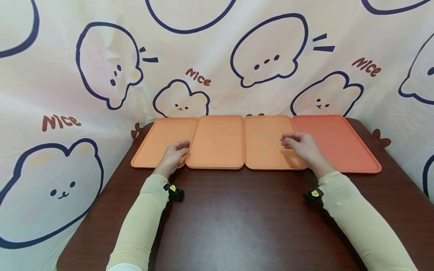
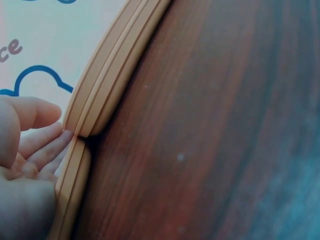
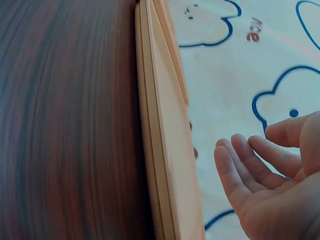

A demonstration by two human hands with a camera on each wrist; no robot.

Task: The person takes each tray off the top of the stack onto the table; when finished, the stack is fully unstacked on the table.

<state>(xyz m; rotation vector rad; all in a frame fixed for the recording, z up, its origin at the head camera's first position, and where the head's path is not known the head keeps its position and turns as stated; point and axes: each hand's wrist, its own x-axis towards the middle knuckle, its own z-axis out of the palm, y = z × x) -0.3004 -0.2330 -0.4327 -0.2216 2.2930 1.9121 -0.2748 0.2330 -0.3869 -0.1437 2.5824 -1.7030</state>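
Note:
Three light orange trays stand side by side: the left tray (image 1: 162, 137), the second tray (image 1: 218, 141) and the third tray (image 1: 268, 150). A coral red tray (image 1: 342, 146) adjoins them on the right. My left hand (image 1: 174, 156) is over the left tray's right side, fingertips at the second tray's edge. In the left wrist view, its fingers (image 2: 42, 150) reach the seam between tray rims; whether they touch is unclear. My right hand (image 1: 303, 148) hovers over the third tray's right side, its fingers (image 3: 250, 172) loosely bent and holding nothing.
The trays lie along the far side of a dark brown wooden table (image 1: 223, 218). Behind and beside it hangs a pale cloth (image 1: 217, 56) with cartoon bear drawings. Doubled rims (image 2: 112, 75) show at the trays' near edge in the wrist views, as though stacked.

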